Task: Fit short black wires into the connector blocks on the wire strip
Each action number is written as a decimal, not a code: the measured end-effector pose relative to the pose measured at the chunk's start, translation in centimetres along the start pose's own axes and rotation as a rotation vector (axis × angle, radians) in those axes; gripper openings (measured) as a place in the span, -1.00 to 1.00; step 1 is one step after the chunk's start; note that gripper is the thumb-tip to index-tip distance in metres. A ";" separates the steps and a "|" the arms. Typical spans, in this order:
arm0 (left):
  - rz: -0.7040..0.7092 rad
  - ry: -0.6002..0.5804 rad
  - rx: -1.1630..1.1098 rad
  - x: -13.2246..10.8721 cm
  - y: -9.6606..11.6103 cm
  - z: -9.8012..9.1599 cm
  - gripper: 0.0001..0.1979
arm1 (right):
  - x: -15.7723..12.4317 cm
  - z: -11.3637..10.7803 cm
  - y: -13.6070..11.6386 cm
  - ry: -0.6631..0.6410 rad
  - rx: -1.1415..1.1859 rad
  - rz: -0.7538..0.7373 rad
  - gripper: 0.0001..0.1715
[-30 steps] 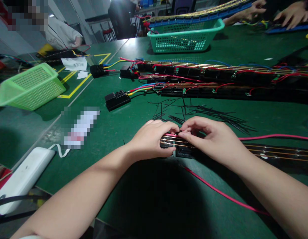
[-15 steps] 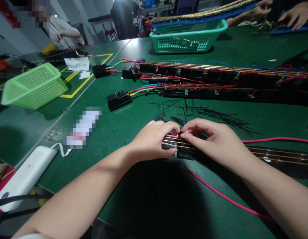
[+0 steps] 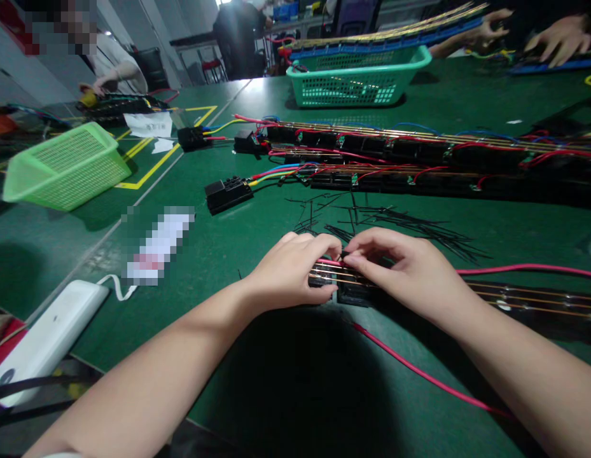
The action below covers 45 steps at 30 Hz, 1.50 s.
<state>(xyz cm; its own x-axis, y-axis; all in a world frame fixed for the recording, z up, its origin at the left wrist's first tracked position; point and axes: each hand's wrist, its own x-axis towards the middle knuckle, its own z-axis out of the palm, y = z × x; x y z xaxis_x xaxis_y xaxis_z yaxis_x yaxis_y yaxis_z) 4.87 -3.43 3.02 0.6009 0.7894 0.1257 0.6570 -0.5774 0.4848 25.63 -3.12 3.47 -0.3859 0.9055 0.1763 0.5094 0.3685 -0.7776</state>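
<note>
A long black strip with copper-coloured rods [image 3: 528, 296] lies along the table in front of me. My left hand [image 3: 295, 267] is closed around its left end, thumb on the near side and fingers over the far side. Just right of it, my right hand [image 3: 395, 257] pinches a small black piece [image 3: 343, 256] between thumb and forefinger, against the rods; its kind is too hidden to tell. A thick red wire [image 3: 524, 268] runs along the strip and under my right hand. A second red wire [image 3: 419, 375] trails toward me. Beyond my hands lie several thin black cable ties [image 3: 419, 226].
More wired black strips [image 3: 395, 175] lie across the table, with a black connector [image 3: 228, 194] at one end. A green basket [image 3: 66, 168] sits left, a teal basket [image 3: 347, 86] at the back. A white power strip [image 3: 51, 337] is near left. Other people work behind.
My hands keep nearly the same hold, with only a slight shift. In the background, the person at the left has lowered their hands toward a yellow object.
</note>
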 end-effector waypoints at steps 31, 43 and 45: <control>0.075 0.022 0.066 -0.3 -0.1 0.2 -0.61 | 0.1 -0.1 -0.4 -0.034 -0.001 0.015 -0.91; 0.071 0.022 0.059 -0.2 -0.2 0.2 -0.60 | 0.2 -0.1 -0.4 -0.068 -0.066 -0.031 -0.89; 0.061 0.023 0.039 -0.2 -0.2 0.0 -0.62 | 0.3 -0.2 -0.4 -0.070 -0.073 -0.029 -0.88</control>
<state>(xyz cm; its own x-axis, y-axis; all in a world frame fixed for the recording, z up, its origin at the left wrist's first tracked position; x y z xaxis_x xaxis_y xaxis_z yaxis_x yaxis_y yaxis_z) 4.66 -3.49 2.86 0.6299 0.7570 0.1739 0.6371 -0.6316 0.4418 25.48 -2.99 3.91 -0.4526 0.8784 0.1534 0.5508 0.4107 -0.7266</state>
